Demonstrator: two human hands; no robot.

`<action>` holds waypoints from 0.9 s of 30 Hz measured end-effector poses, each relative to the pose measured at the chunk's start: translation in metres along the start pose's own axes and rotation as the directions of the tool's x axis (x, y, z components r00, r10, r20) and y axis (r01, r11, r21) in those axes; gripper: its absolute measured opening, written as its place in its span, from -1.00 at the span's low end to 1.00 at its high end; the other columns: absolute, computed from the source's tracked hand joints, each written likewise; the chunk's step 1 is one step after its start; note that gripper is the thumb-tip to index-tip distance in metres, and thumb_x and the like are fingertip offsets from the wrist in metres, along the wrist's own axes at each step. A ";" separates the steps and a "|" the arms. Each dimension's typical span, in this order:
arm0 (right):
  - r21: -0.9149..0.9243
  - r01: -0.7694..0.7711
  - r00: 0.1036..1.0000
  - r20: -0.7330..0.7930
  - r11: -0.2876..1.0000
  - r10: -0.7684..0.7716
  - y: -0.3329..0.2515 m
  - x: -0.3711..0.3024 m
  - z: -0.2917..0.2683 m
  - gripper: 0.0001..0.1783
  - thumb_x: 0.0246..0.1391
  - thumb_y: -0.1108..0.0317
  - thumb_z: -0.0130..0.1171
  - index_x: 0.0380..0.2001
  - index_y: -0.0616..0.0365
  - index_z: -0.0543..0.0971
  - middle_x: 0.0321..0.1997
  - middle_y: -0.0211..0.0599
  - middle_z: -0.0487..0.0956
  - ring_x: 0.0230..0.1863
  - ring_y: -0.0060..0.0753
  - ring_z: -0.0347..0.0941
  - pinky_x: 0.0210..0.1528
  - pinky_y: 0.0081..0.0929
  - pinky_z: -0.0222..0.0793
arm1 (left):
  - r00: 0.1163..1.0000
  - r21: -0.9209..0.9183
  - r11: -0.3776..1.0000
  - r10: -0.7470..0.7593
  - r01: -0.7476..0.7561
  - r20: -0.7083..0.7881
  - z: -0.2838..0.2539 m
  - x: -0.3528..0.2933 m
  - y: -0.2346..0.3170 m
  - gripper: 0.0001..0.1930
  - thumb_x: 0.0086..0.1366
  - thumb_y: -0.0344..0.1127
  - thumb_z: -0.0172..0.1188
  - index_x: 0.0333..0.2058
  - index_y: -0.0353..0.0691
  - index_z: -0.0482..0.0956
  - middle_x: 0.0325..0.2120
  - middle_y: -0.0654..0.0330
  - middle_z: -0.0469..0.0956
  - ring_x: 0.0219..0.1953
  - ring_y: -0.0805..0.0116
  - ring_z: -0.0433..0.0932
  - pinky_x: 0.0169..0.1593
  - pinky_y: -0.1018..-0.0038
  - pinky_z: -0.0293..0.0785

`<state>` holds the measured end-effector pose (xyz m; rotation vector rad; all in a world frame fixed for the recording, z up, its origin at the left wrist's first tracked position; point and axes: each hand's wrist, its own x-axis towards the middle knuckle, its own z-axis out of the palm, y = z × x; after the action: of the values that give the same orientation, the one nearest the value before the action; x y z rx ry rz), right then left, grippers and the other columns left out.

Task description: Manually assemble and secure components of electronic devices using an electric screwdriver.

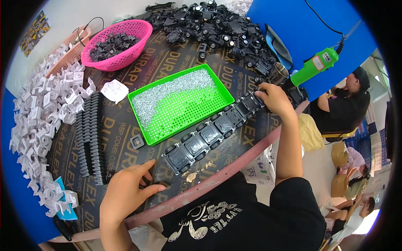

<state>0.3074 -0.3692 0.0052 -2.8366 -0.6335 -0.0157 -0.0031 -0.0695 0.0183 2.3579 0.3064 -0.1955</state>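
A row of black toy car chassis [199,144] with wheels runs slantwise along the table's near edge. My right hand [274,99] has its fingers curled over a chassis at the row's far right end, and its fingertips are partly hidden. At the row's near left end, my left hand [129,189] hovers empty with thumb and fingers apart. Behind the row lies a green perforated tray [184,127] holding many small silver screws [167,90]. A green electric screwdriver [314,67] hangs to the right of my right hand. A small dark square part [136,142] rests by the tray's corner.
White plastic parts [39,125] are heaped at the left, beside stacked black parts [90,134]. A pink basket [144,31] holds small black parts. More black chassis [209,27] are piled at the back. A blue partition [301,29] rises at the right; people sit beyond.
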 end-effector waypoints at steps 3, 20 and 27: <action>0.143 -0.026 0.998 0.055 0.989 0.018 -0.009 0.001 0.004 -0.71 0.17 0.22 0.11 -0.24 0.25 0.57 -0.24 0.13 0.59 -0.12 0.13 0.52 -0.07 -0.16 0.39 | 0.990 0.057 0.998 0.015 -0.024 0.139 -0.002 0.002 -0.002 -0.29 -0.04 -0.18 0.46 0.11 -0.29 0.46 -0.40 0.09 0.60 -0.46 0.23 0.59 -0.34 0.39 0.47; 0.211 0.844 0.534 -0.248 0.493 -0.809 -0.183 -0.038 0.008 -0.73 -0.05 0.41 0.30 -0.25 0.24 0.53 -0.03 -0.13 0.56 0.17 0.02 0.37 0.20 -0.23 0.30 | 0.592 -0.076 0.974 -0.192 0.215 -0.782 -0.070 -0.033 -0.088 -0.59 0.11 -0.55 0.19 -0.01 -0.21 0.56 -0.29 0.14 0.61 -0.28 0.39 0.57 -0.18 0.45 0.48; 0.136 0.918 0.331 0.254 0.372 -0.909 -0.284 -0.035 0.074 -0.77 -0.10 0.41 0.32 -0.34 0.17 0.53 -0.20 -0.24 0.55 0.08 -0.06 0.38 0.14 -0.07 0.22 | 0.309 -0.209 0.836 -0.402 0.507 -0.862 -0.116 -0.074 -0.207 -0.55 0.06 -0.28 0.36 -0.02 -0.15 0.58 -0.15 0.03 0.60 -0.17 0.24 0.59 -0.10 0.37 0.49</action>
<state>0.1530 -0.1174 -0.0050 -2.0511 -2.2476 0.2043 -0.1247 0.1436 -0.0187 2.1782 1.5404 0.8608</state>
